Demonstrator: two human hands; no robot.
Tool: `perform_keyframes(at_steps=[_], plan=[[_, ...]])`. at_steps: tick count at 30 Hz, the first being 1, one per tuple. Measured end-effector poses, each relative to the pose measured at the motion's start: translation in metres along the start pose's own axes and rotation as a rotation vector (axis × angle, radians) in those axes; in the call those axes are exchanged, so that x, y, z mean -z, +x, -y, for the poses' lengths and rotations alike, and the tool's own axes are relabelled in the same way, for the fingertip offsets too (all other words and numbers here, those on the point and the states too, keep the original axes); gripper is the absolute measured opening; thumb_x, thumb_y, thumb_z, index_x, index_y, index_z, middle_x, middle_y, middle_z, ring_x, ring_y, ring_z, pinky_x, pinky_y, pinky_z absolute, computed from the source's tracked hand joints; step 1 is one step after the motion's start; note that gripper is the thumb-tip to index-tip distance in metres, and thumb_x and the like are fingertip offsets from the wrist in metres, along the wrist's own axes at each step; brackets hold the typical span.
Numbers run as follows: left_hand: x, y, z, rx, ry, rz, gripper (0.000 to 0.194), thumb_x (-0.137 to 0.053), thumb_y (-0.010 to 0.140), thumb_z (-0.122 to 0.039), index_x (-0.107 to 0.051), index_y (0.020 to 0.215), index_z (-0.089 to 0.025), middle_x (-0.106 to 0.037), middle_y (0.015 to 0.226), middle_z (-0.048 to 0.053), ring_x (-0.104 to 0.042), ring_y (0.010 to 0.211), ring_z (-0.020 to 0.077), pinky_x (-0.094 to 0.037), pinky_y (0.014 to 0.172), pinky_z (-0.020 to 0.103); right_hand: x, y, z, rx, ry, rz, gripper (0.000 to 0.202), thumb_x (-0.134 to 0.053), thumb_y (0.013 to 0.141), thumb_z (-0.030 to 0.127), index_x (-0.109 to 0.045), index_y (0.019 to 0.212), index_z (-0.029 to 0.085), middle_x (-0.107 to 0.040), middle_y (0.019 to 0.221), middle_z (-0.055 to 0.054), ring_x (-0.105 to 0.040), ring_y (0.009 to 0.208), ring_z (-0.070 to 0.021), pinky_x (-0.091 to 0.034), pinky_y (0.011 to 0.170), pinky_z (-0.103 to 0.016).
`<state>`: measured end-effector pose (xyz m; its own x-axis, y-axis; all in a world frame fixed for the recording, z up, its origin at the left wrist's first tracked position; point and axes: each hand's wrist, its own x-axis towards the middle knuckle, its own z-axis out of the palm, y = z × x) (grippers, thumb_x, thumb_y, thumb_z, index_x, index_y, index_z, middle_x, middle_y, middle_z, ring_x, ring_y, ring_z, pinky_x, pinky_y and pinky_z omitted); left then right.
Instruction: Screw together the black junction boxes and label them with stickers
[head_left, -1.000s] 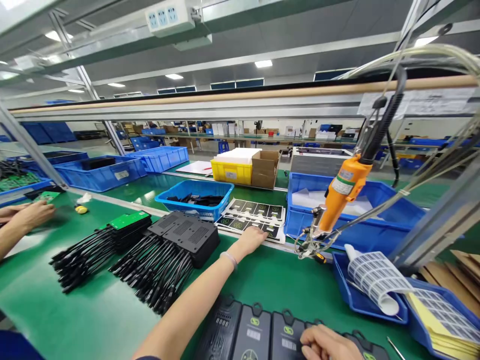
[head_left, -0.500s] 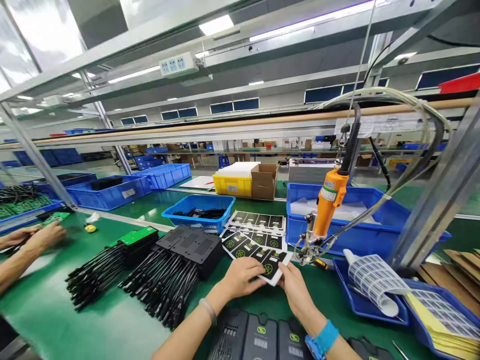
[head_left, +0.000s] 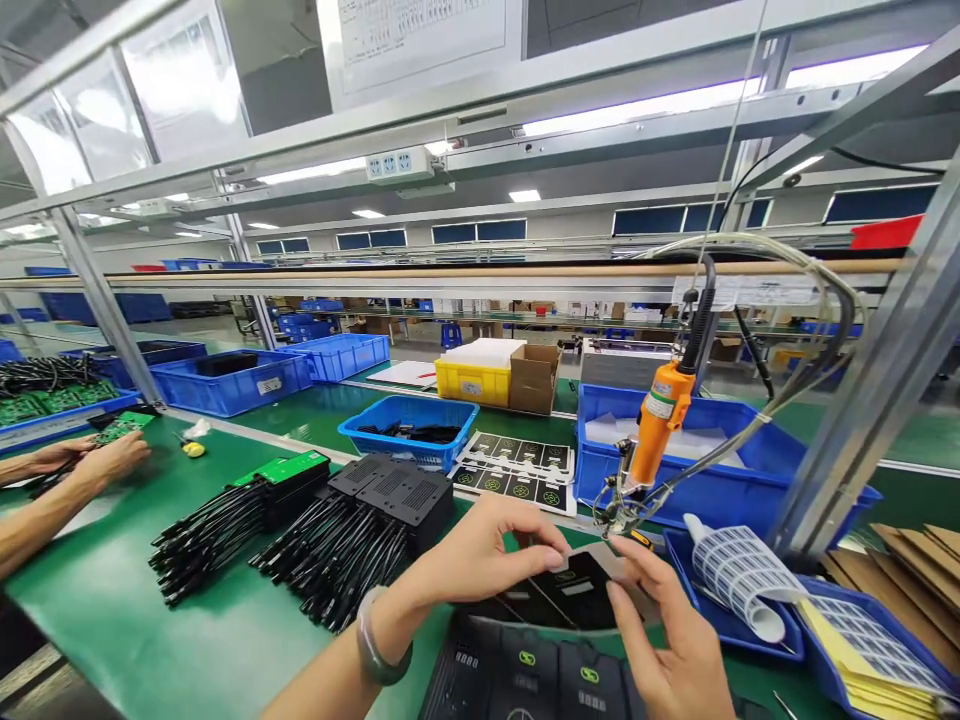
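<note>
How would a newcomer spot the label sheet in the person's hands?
On the green workbench, find the row of black device cases at the picture's bottom. Just above them, the left hand and right hand pinch a black-panelled label sheet with a pale margin. Unlike the printed sheets lying flat beyond, it is held up and bent.

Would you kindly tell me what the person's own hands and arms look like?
Both hands are gloveless. The left hand has a smooth, greyish bangle at its wrist, and no sleeve shows on the left forearm. The right hand shows no sleeve either.
</note>
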<state>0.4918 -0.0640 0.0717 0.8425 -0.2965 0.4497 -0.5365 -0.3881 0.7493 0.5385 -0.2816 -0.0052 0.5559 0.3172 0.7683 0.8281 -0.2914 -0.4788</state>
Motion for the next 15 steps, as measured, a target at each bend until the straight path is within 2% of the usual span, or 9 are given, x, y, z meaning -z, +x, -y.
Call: perform_keyframes(at_steps=[2,4,6,10,12,15], plan=[[-0.005,0.000,-0.013,0.086,-0.093,0.009,0.016,-0.064,0.087,-0.028,-0.074,0.082,-0.015,-0.070,0.075,0.002,-0.059,0.070,0.0129,-0.044,0.067,0.022,0.010,0.005,0.006,0.179,-0.096,-0.121,0.039,-0.055,0.091,0.015,-0.051,0.129,0.022,-0.067,0.105,-0.006,-0.068,0.095,-0.0152,-0.057,0.082,-0.022],[-0.009,0.000,-0.020,0.178,-0.201,0.053,0.018,-0.064,0.085,-0.029,-0.072,0.079,-0.014,-0.064,0.069,0.000,-0.052,0.063,0.0109,-0.039,0.060,0.021,0.017,0.010,0.012,0.342,-0.209,-0.198,0.036,-0.061,0.087,0.013,-0.057,0.122,0.022,-0.059,0.108,-0.008,-0.064,0.096,-0.0176,-0.057,0.083,-0.028],[-0.013,-0.001,-0.024,0.248,-0.279,0.095,0.018,-0.064,0.083,-0.029,-0.070,0.076,-0.013,-0.058,0.065,-0.002,-0.045,0.059,0.0092,-0.034,0.055,0.021,0.023,0.014,0.017,0.459,-0.323,-0.196,0.032,-0.064,0.085,0.012,-0.063,0.114,0.024,-0.052,0.104,-0.007,-0.059,0.092,-0.0174,-0.054,0.079,-0.030],[-0.022,-0.004,-0.027,0.318,-0.337,0.140,0.019,-0.064,0.079,-0.029,-0.065,0.071,-0.013,-0.051,0.060,-0.004,-0.038,0.055,0.0075,-0.029,0.051,0.020,0.029,0.012,0.028,0.516,-0.334,-0.151,0.035,-0.061,0.084,0.004,-0.069,0.110,0.025,-0.051,0.100,-0.007,-0.057,0.087,-0.0168,-0.051,0.073,-0.030],[-0.024,-0.003,-0.022,0.333,-0.321,0.083,0.021,-0.065,0.078,-0.033,-0.061,0.070,-0.014,-0.048,0.058,-0.005,-0.036,0.052,0.0069,-0.026,0.048,0.020,0.031,0.007,0.032,0.550,-0.303,-0.149,0.038,-0.060,0.082,0.001,-0.071,0.108,0.026,-0.053,0.101,-0.007,-0.059,0.089,-0.0180,-0.051,0.075,-0.032],[-0.011,0.007,-0.002,0.339,-0.258,-0.150,0.027,-0.065,0.078,-0.041,-0.056,0.072,-0.016,-0.044,0.057,-0.006,-0.034,0.048,0.0061,-0.023,0.044,0.019,0.038,-0.008,0.027,0.622,-0.253,-0.208,0.034,-0.065,0.080,0.007,-0.074,0.103,0.031,-0.058,0.090,-0.006,-0.061,0.080,-0.0189,-0.053,0.069,-0.035]])
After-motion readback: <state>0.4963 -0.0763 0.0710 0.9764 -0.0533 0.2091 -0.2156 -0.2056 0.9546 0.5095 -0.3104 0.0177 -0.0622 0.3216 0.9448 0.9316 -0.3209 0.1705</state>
